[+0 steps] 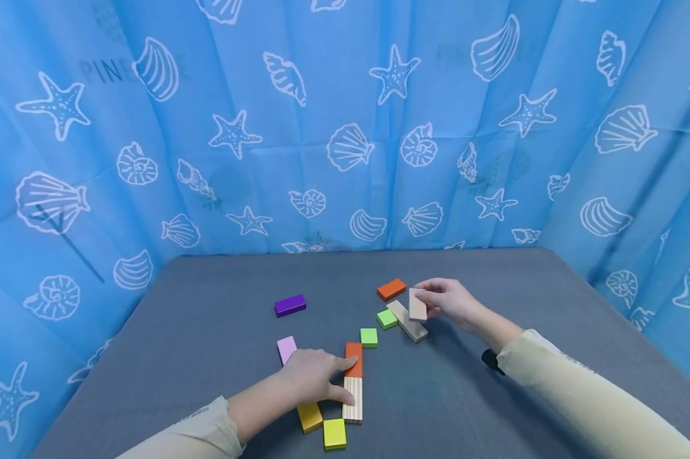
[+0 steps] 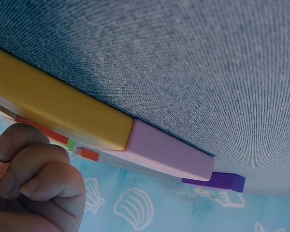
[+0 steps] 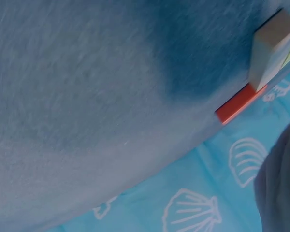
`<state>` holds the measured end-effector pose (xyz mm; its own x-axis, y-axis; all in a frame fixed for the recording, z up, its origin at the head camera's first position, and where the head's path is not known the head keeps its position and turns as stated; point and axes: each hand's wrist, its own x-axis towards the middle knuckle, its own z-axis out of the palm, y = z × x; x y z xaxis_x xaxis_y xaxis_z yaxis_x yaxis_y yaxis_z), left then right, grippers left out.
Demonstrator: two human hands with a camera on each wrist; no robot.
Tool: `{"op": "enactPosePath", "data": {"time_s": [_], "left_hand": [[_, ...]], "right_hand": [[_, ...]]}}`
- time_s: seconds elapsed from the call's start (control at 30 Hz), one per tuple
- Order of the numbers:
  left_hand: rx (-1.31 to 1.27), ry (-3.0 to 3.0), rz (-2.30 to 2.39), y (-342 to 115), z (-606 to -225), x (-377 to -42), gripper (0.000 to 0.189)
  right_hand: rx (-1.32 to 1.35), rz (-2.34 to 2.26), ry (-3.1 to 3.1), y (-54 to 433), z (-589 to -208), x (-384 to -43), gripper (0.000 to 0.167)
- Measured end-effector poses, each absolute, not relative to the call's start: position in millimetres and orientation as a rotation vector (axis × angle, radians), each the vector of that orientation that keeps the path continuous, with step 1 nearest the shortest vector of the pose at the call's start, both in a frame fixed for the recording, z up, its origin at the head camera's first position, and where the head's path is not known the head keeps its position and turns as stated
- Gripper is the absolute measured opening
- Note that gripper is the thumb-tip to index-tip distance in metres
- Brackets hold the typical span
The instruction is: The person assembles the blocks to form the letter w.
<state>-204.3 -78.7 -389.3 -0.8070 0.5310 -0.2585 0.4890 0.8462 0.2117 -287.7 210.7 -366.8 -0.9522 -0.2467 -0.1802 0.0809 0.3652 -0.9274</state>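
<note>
Between thumb and fingers, my right hand (image 1: 448,299) pinches a pale wooden block (image 1: 417,306), tilted upright above a second wooden block (image 1: 406,322) on the table. My left hand (image 1: 313,376) lies over a row of blocks, its index fingertip on an orange block (image 1: 353,364) and its thumb on a striped wooden block (image 1: 353,408) joined end to end with it. Its other fingers (image 2: 53,176) curl under in the left wrist view. Beneath that hand, a pink block (image 1: 286,347) meets a yellow-orange block (image 1: 309,417) at their ends, partly hidden.
One green square block (image 1: 369,338) sits at the orange block's far end; another green block (image 1: 387,319) lies beside the lower wooden block. Farther off are an orange-red block (image 1: 391,289) and a purple block (image 1: 290,305). A yellow square (image 1: 334,434) lies nearest. A blue curtain (image 1: 345,191) borders the grey table (image 1: 207,287).
</note>
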Motion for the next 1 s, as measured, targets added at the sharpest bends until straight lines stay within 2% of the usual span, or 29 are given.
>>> {"op": "enactPosePath", "data": {"time_s": [0.23,0.67,1.0], "left_hand": [[0.780,2.719,0.186,-78.8,-389.2,-204.3,0.069],[0.772,2.726,0.178,-78.1,-388.7,-204.1,0.070],[0.780,2.724,0.185,-78.3,-390.8,-204.8,0.070]], "right_hand": [[-0.214,-1.470,2.250,200.2,-367.5,-272.3,0.044],[-0.279,-1.263,2.296,177.6,-382.6,-243.5,0.029],[-0.245,-1.083,2.453,164.7,-389.9,-238.4,0.026]]}}
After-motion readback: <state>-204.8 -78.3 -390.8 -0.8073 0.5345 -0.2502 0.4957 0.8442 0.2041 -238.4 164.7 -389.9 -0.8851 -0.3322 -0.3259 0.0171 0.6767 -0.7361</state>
